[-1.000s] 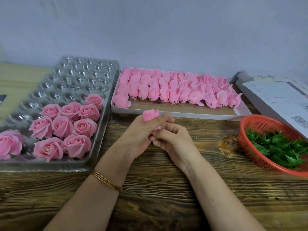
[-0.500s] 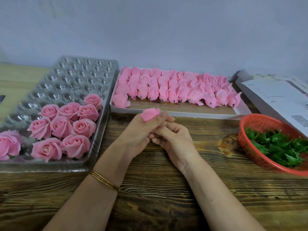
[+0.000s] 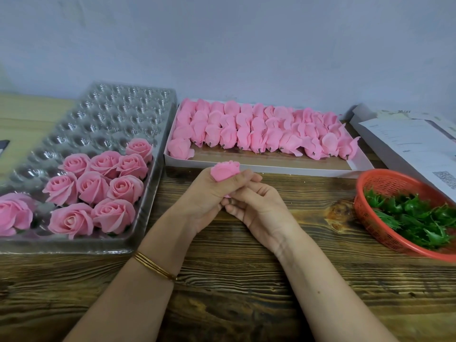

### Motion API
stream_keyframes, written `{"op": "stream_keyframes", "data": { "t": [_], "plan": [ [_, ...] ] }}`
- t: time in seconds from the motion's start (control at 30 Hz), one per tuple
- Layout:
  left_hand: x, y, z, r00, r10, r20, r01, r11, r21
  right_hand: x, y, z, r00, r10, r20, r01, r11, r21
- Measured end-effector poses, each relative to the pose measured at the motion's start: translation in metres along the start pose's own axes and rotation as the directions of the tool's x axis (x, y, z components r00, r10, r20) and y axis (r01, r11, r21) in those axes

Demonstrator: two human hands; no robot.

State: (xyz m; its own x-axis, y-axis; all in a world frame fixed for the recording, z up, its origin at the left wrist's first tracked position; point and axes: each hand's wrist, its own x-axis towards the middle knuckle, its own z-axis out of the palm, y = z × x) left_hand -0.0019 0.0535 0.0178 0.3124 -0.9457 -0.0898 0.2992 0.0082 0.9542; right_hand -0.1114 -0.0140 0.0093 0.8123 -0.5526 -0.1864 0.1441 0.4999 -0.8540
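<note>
Left hand (image 3: 207,201) has its fingers and thumb curled round a pink rose bud (image 3: 225,170), held upright, with the top of the bloom showing above the knuckles. Right hand (image 3: 256,208) lies against the left from the other side, fingers curled in under the bud's base. A sliver of pink shows between the two hands, but I cannot tell whether the right fingertips pinch the stem end. The grip sits above the wooden table (image 3: 234,280), touching neither container. Just beyond the grip is the white box (image 3: 271,167) with rows of unopened buds (image 3: 259,129). To the left of the grip is the clear tray (image 3: 103,112), its near cups filled with finished roses (image 3: 98,186) and its far cups bare. Well right of the grip is the red basket (image 3: 370,178) of green calyxes (image 3: 419,218). Judged step: working the base of one bud, shaping it or readying it for a calyx. The next move likely needs the right hand to let go and reach for the basket while the left holds lightly, since the petals look easy to crush. The finished bloom would then go left into a bare cup.
</note>
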Motion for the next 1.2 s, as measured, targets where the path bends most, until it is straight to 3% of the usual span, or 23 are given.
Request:
{"op": "stream_keyframes", "data": {
  "t": [0.23,0.37,0.47,0.63,0.8,1.2],
  "plan": [
    [0.0,-0.002,0.002,1.0,0.021,0.005,-0.021,1.0,0.011,0.001,0.002,-0.002,0.999,-0.045,-0.006,0.045,0.999,-0.024],
    [0.0,-0.001,0.0,0.999,0.038,0.017,-0.039,0.999,0.036,0.0,-0.002,-0.005,0.999,0.004,0.053,-0.002,0.999,-0.045],
    [0.0,-0.003,0.004,0.995,0.085,-0.056,-0.082,0.995,0.061,-0.001,-0.006,-0.007,0.997,0.056,0.047,-0.055,0.998,-0.011],
    [0.0,-0.008,0.008,0.957,0.233,-0.171,-0.182,0.945,0.271,-0.002,-0.012,-0.01,0.997,0.065,-0.044,-0.064,0.998,0.01],
    [0.003,-0.012,0.012,0.889,0.397,-0.228,-0.194,0.777,0.599,0.0,-0.01,-0.008,0.988,-0.006,-0.155,-0.01,0.994,-0.106],
    [-0.001,-0.01,0.017,0.911,0.384,-0.148,-0.205,0.734,0.648,0.0,-0.006,-0.005,0.986,-0.057,-0.156,0.043,0.995,-0.089]
  ]
}}
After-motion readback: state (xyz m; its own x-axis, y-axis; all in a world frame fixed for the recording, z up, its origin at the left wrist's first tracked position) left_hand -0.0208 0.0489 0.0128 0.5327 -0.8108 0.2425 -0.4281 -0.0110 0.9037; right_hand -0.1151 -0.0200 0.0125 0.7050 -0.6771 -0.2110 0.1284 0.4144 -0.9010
